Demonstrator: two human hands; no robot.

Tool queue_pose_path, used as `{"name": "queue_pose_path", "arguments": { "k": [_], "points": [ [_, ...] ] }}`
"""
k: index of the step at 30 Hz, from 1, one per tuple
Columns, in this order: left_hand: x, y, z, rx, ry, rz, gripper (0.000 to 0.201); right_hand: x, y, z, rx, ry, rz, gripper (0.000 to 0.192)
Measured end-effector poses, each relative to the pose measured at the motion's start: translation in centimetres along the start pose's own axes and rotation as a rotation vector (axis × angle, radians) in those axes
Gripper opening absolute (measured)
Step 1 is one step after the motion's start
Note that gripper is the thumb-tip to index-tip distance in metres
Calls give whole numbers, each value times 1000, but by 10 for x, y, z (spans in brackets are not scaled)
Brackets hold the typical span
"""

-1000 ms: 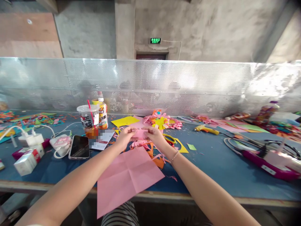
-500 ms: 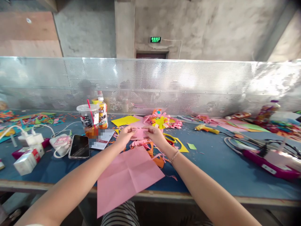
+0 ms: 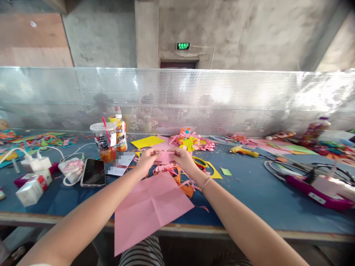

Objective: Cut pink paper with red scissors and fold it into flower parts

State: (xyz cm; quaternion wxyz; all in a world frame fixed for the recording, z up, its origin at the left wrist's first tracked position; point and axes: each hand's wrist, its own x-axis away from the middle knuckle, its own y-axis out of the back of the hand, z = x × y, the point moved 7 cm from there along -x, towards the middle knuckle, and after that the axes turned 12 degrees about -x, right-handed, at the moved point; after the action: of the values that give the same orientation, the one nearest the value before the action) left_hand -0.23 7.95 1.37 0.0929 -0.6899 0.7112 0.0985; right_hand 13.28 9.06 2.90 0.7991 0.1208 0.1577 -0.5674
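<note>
1. Our left hand pinches the left end of a small pink paper between thumb and fingers.
2. Our right hand pinches the other end the same way, so our hands stand a little apart with that paper between them; its exact folds are too small for us to make out.
3. Just below our hands we see a tangle of pink strips, with an orange scrap near our right wrist.
4. Nearer to us than our hands, between our forearms, a large pink sheet with crossing creases reaches out past the table edge.
5. Just right of our right hand lie yellow-handled scissors, then a cut yellow paper and a green scrap.
6. Just beyond our right hand sit paper flowers, mostly pink; beyond our left hand we have a yellow sheet.
7. Left of our left hand stand a bottle and a lidded cup with a red straw; nearer to us than the cup lies a phone.
8. Well to the right of our right hand we see a yellow glue gun and, farther right, a purple power strip.
9. Beyond everything on the table, a perforated metal screen runs across.
</note>
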Motion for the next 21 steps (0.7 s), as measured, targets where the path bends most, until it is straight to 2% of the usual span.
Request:
{"name": "queue_pose_path", "arguments": {
  "k": [6, 9, 21],
  "points": [
    [4, -4, -3, -47, -13, 18, 26, 0, 0, 8, 220, 146, 1, 18],
    [6, -7, -6, -54, -20, 38, 24, 1, -2, 9, 260, 191, 23, 15],
    [8, -11, -10, -137, -85, 87, 22, 4, -3, 15, 270, 190, -16, 11]
  ]
}}
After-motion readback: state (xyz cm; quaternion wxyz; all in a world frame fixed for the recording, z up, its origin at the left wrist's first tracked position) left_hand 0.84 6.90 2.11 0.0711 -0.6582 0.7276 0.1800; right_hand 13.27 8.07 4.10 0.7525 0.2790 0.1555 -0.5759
